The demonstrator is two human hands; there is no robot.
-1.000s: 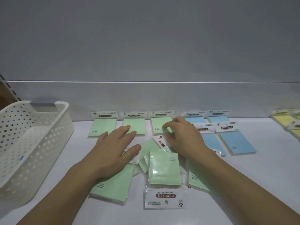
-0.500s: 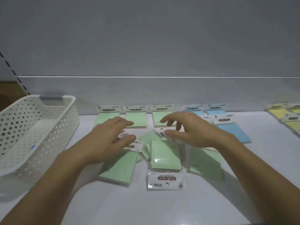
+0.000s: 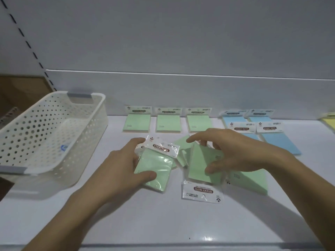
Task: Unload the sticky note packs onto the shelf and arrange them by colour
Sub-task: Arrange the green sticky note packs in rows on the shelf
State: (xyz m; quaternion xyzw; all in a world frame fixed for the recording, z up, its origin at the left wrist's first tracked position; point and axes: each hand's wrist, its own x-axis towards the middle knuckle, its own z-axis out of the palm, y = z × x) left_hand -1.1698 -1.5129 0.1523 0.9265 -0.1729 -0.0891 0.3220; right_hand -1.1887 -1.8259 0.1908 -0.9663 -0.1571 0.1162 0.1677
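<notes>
Green pack (image 3: 155, 164) between left fingers (image 3: 150, 175)

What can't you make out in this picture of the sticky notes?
- Yellow packs: cut off by the head view's right edge; count unknown.
- Loose green pile: partly hidden under the right hand; count unclear.
- Small print on the upside-down pack's label: too small.

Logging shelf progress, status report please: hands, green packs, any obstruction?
Left hand gripping one green pack. Right hand pinching another pack from the loose green pile. Three green packs lined at back. Nothing blocking.
</notes>
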